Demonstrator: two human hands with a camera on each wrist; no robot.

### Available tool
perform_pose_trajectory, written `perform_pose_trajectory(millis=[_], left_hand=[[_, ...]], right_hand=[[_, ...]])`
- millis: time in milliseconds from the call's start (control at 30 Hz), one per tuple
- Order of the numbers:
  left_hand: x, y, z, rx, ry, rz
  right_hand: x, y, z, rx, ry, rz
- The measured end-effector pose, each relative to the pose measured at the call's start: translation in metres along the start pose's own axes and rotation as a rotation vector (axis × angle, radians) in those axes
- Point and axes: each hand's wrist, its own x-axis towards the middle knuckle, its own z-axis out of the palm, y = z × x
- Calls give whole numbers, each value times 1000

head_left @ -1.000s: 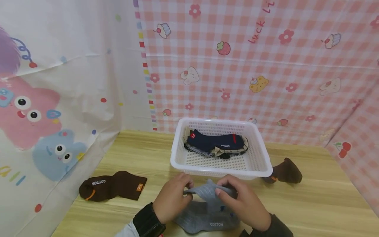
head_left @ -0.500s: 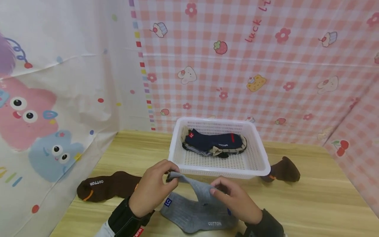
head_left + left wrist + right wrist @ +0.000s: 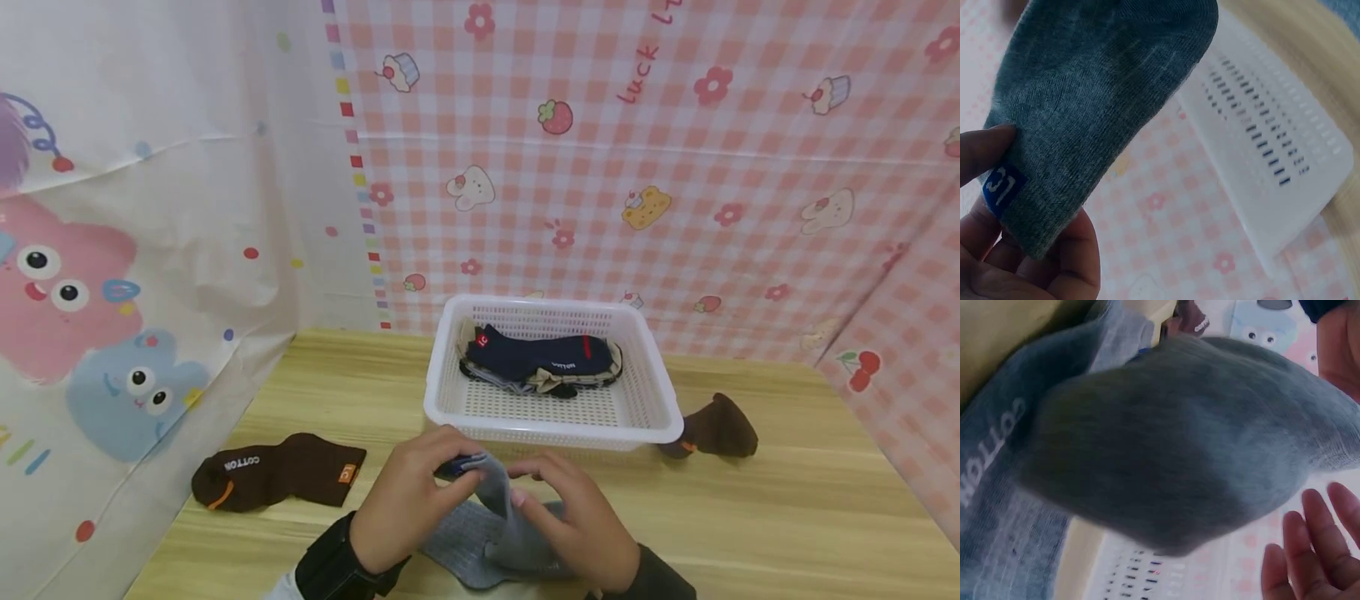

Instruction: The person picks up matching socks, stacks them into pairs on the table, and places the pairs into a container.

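A grey sock (image 3: 492,487) is pinched at its cuff by my left hand (image 3: 405,500), thumb on one side and fingers behind. Its blue tag shows beside the thumb in the left wrist view, where the sock (image 3: 1091,106) slants upward. The right hand (image 3: 585,521) has its fingers spread beside the hanging sock; in the right wrist view those fingers (image 3: 1313,531) are apart from the fabric. A second grey sock (image 3: 461,533) lies flat on the table below, partly covered by the right hand; its COTTON lettering shows in the right wrist view.
Behind the hands stands a white plastic basket (image 3: 551,433) with a stack of folded socks (image 3: 540,354), a navy one on top. One brown sock (image 3: 281,475) lies at the left, and another brown sock (image 3: 720,429) is crumpled by the basket's right corner.
My left hand moved left with the grey sock's cuff, then back right. The right hand has let go of the sock, which now hangs from the left hand. The second sock stays on the table.
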Motion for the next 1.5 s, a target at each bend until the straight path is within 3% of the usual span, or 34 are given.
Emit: perform_pose_trajectory(millis=[133,300,500,700,900,1200,1367,1500], left_hand=[[-2,1,8,-12,-45,50],[-5,2,14,11,-54,94],[-6,6,7,23,-7,74],[-4,6,-8,19,90,90],[-3,8,-28,10,143,28],[-3,9,-55,81,237,-54],[-2,10,-63,64,244,-103],[-1,7,-64,49,247,-107]], right_hand=[[-1,-9,4,8,28,-65],[-2,-11,7,26,31,-108],[-1,-9,3,1,42,-49],[1,-7,1,7,43,14],[1,-3,1,1,43,35],[1,9,1,-33,39,43],[1,17,0,-70,30,84],[1,21,-5,-92,39,111]])
